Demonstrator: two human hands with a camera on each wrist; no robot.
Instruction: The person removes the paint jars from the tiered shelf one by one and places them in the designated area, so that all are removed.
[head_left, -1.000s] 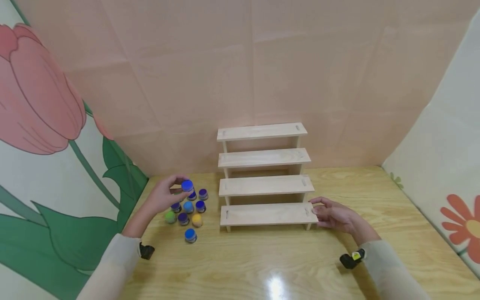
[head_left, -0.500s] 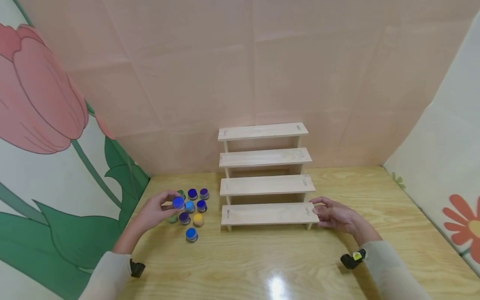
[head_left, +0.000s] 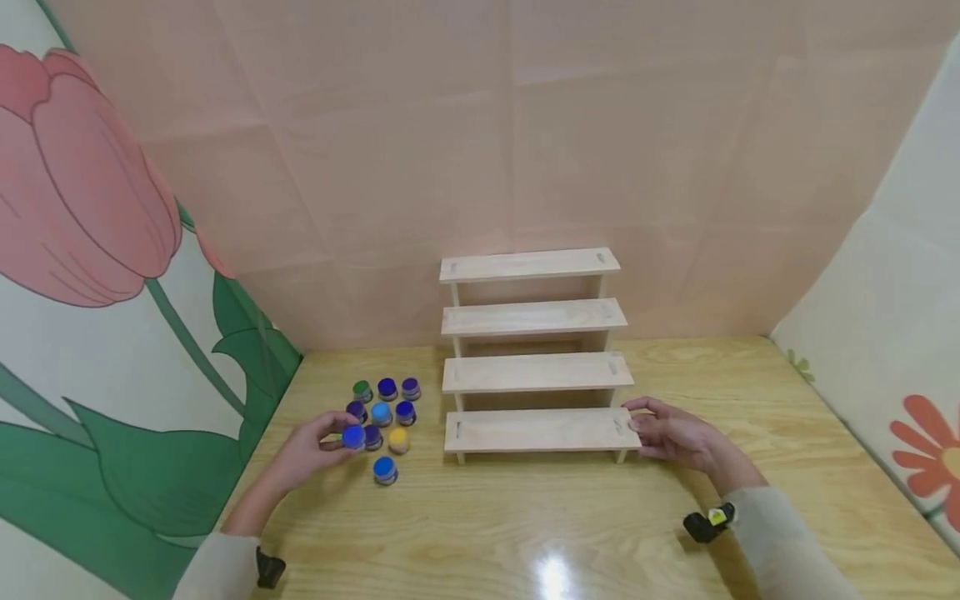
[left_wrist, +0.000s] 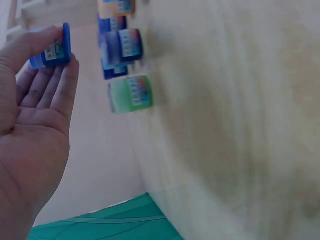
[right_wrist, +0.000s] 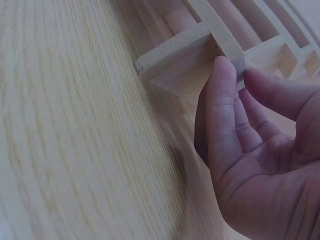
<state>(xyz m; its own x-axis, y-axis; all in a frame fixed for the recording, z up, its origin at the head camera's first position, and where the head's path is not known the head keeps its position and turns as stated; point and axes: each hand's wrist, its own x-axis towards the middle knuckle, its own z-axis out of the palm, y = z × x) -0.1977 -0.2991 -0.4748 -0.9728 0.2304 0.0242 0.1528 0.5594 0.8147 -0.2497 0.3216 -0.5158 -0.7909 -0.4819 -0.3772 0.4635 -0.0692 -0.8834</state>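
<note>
In the head view my left hand (head_left: 306, 448) pinches a small blue-lidded jar (head_left: 353, 437) between thumb and fingertips. The left wrist view shows that blue jar (left_wrist: 54, 49) held clear of the table, its label partly covered by the thumb. A green jar (left_wrist: 131, 94) stands near the hand there; in the head view the hand hides it. My right hand (head_left: 673, 435) grips the right end of the lowest board of a four-tier wooden step shelf (head_left: 538, 430). Thumb and fingers pinch the board's corner (right_wrist: 239, 64) in the right wrist view.
Several small jars with blue, purple, green and yellow lids stand together left of the shelf, among them a light blue jar (head_left: 382, 413) and a yellow one (head_left: 399, 440). A blue-lidded jar (head_left: 386, 471) stands nearer the front. A pink backdrop (head_left: 360, 200) rises behind the table.
My left hand has carried the blue-lidded jar down and toward the front left, past the back rows of jars. The right hand keeps its grip on the shelf.
</note>
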